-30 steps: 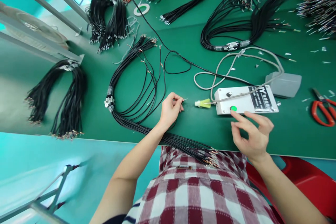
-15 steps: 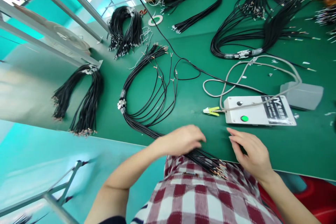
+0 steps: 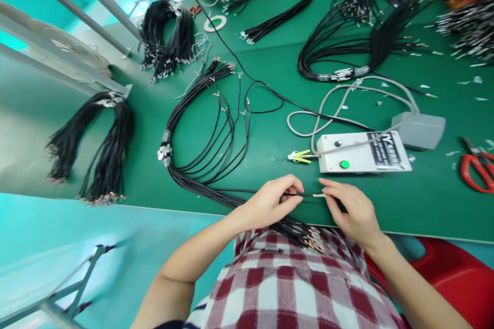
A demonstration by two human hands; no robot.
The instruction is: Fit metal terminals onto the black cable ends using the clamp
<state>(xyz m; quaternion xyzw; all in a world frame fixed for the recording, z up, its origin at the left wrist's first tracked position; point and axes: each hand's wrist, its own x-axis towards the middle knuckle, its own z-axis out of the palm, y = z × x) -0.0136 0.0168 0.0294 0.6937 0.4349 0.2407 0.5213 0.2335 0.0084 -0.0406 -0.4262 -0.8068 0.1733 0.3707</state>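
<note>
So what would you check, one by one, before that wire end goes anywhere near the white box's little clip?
1. One single wire pulled out of the bundle: ok.
2. Left hand pinching the wire: ok.
3. Right hand fingertips at the bare wire end: ok.
4. Bare end straight and clean: cannot tell, too small.
5. Yellow clip on the white box free, nothing in front of it: ok.
6. Green button within the right hand's reach: likely ok.

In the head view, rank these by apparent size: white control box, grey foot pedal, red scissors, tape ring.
1. white control box
2. grey foot pedal
3. red scissors, partly cut off by the frame edge, so unsure
4. tape ring, farther away
</note>
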